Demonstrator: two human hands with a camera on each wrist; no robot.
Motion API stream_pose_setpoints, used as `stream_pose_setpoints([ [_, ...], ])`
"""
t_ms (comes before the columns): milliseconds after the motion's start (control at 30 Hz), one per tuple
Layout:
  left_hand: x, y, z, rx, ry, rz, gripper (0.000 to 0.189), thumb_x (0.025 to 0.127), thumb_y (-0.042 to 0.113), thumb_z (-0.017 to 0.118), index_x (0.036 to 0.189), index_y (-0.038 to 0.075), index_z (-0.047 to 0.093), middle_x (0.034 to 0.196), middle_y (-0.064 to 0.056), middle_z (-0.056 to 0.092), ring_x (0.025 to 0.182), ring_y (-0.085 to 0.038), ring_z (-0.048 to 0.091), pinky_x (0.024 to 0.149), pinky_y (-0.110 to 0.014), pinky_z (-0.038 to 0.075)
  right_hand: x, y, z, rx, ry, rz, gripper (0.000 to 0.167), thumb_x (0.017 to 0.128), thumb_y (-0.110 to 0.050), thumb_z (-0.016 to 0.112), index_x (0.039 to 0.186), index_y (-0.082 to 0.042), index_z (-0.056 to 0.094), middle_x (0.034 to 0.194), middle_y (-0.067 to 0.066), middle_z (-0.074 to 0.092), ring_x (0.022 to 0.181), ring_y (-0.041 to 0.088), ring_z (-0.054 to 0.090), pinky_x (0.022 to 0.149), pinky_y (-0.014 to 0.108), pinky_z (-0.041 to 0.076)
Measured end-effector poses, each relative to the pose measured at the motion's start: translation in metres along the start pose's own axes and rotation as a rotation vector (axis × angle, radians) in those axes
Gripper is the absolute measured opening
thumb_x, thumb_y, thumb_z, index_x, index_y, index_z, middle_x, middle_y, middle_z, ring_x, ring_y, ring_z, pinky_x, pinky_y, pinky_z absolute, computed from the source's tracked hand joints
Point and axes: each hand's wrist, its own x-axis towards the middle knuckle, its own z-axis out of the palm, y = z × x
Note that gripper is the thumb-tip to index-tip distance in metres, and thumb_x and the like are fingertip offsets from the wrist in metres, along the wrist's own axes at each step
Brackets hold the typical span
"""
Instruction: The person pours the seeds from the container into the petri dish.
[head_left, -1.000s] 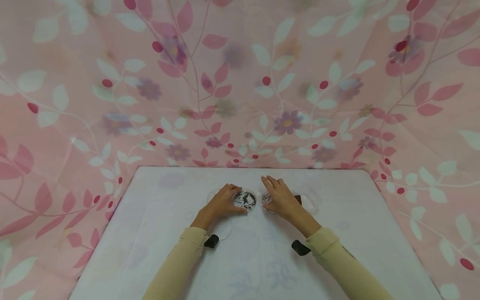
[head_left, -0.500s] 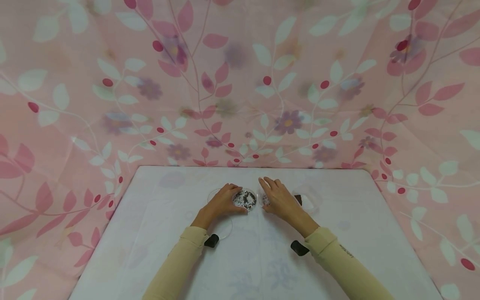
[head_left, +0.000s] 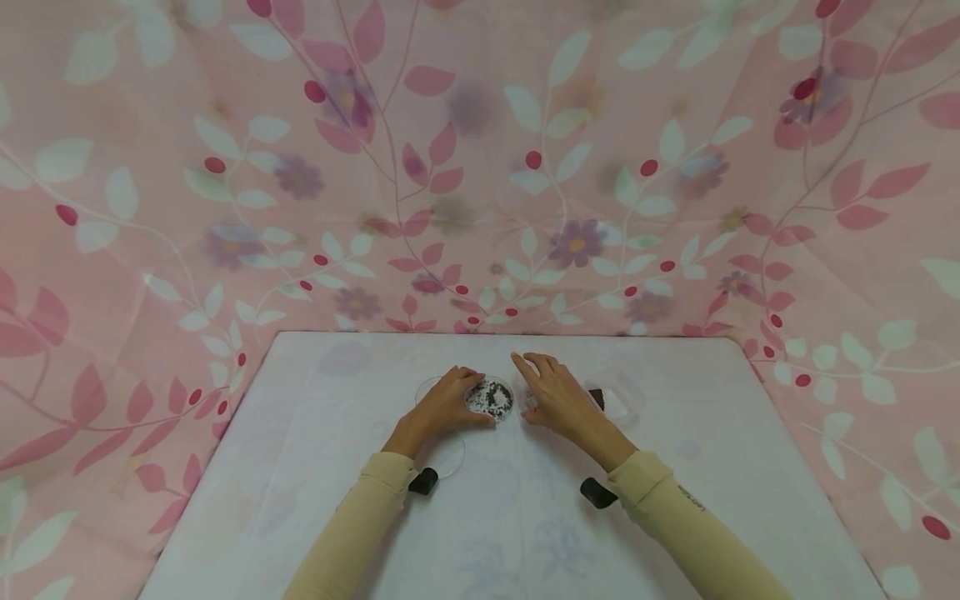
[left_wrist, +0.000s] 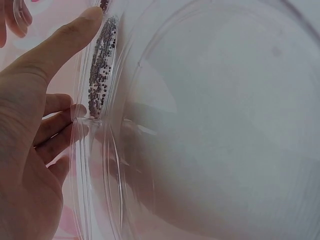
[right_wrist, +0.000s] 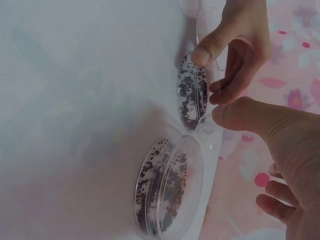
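Note:
In the head view my left hand [head_left: 446, 400] curves round a clear petri dish [head_left: 491, 400] holding small dark granules. Its thumb [left_wrist: 75, 35] lies along the rim in the left wrist view, where the granules [left_wrist: 102, 70] show edge-on. My right hand [head_left: 558, 398] sits just to the right, over a clear round dish [right_wrist: 205, 126] mostly hidden by it; the thumb [right_wrist: 235, 115] lies at the rim and the index finger points forward. Close by in the right wrist view is another petri dish [right_wrist: 170, 192] with dark granules.
Two clear round pieces lie beside my left hand, one partly behind it and one nearer clear dish [head_left: 442, 454]. A clear container [head_left: 621, 406] with a dark patch stands beyond my right wrist. A white cloth covers the table [head_left: 675, 517]; patterned pink fabric [head_left: 480, 167] hangs around it.
My right hand has shifted slightly left, toward the left hand, and now hides the granules that showed between its thumb and fingers. My left hand has stayed on its petri dish.

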Motion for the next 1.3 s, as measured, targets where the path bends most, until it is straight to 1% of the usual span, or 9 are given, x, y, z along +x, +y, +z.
stream_pose_setpoints([
  [267,0.001,0.001,0.001,0.002,-0.001,0.012,0.091,0.069,0.059,0.081,0.139,0.007,0.055,0.133,-0.009,0.057,0.123,-0.024,0.052,0.107,-0.041,0.045,0.006,-0.004,0.004,0.096,0.036,-0.025,0.104,0.068,-0.032,0.09,0.152,-0.007,0.034,0.141,0.016,0.049,0.13,0.034,0.049,0.102,0.049,0.048],
  [467,0.002,0.005,0.002,0.01,-0.019,0.007,0.091,0.07,0.06,0.08,0.14,0.008,0.054,0.136,-0.008,0.056,0.125,-0.023,0.051,0.109,-0.041,0.044,0.008,-0.008,0.007,0.151,0.057,-0.042,0.104,0.068,-0.032,0.091,0.151,-0.008,0.034,0.143,0.017,0.05,0.133,0.038,0.047,0.103,0.054,0.046],
  [567,0.002,0.006,0.002,0.018,-0.025,0.003,0.091,0.07,0.061,0.08,0.141,0.009,0.053,0.136,-0.007,0.055,0.123,-0.021,0.051,0.108,-0.04,0.045,0.008,-0.009,0.009,0.166,0.063,-0.046,0.098,0.068,-0.034,0.09,0.148,-0.009,0.039,0.143,0.017,0.05,0.134,0.038,0.047,0.104,0.055,0.046],
  [767,0.002,0.007,0.002,0.007,-0.01,0.02,0.089,0.071,0.058,0.081,0.139,0.008,0.055,0.133,-0.008,0.057,0.122,-0.022,0.052,0.106,-0.04,0.046,0.01,-0.01,0.014,0.18,0.075,-0.047,0.082,0.069,-0.035,0.09,0.135,-0.008,0.049,0.144,0.016,0.051,0.135,0.039,0.047,0.105,0.055,0.045],
  [867,0.002,0.008,0.001,0.008,-0.014,0.02,0.089,0.071,0.058,0.08,0.14,0.008,0.054,0.134,-0.008,0.057,0.124,-0.023,0.051,0.108,-0.041,0.045,0.011,-0.011,0.015,0.191,0.074,-0.045,0.079,0.069,-0.035,0.089,0.132,-0.008,0.051,0.144,0.016,0.051,0.134,0.038,0.048,0.105,0.056,0.045],
  [1000,0.002,0.007,0.001,0.013,-0.016,0.017,0.09,0.071,0.06,0.08,0.14,0.008,0.054,0.134,-0.008,0.057,0.127,-0.024,0.05,0.11,-0.041,0.044,0.012,-0.013,0.015,0.203,0.053,-0.045,0.077,0.07,-0.036,0.088,0.132,-0.01,0.051,0.145,0.014,0.051,0.134,0.032,0.049,0.106,0.056,0.043],
  [1067,0.001,0.007,0.001,0.019,-0.012,0.024,0.09,0.071,0.06,0.079,0.14,0.008,0.054,0.134,-0.008,0.057,0.126,-0.024,0.05,0.109,-0.041,0.044,0.013,-0.014,0.015,0.199,0.045,-0.057,0.077,0.071,-0.036,0.088,0.133,-0.01,0.051,0.145,0.013,0.051,0.133,0.031,0.05,0.106,0.055,0.042],
  [1167,0.001,0.006,0.001,0.031,0.003,0.055,0.088,0.073,0.06,0.079,0.139,0.007,0.055,0.133,-0.009,0.057,0.124,-0.024,0.051,0.111,-0.042,0.042,0.015,-0.016,0.015,0.171,0.039,-0.078,0.076,0.073,-0.039,0.086,0.134,-0.011,0.051,0.144,0.012,0.051,0.132,0.029,0.05,0.106,0.054,0.043],
  [1300,0.0,0.004,0.0,0.042,0.027,0.109,0.087,0.074,0.057,0.079,0.139,0.005,0.054,0.132,-0.011,0.057,0.124,-0.027,0.052,0.118,-0.05,0.032,0.017,-0.018,0.015,0.121,0.038,-0.1,0.077,0.073,-0.046,0.084,0.135,-0.012,0.052,0.144,0.011,0.052,0.13,0.03,0.051,0.104,0.054,0.043],
])
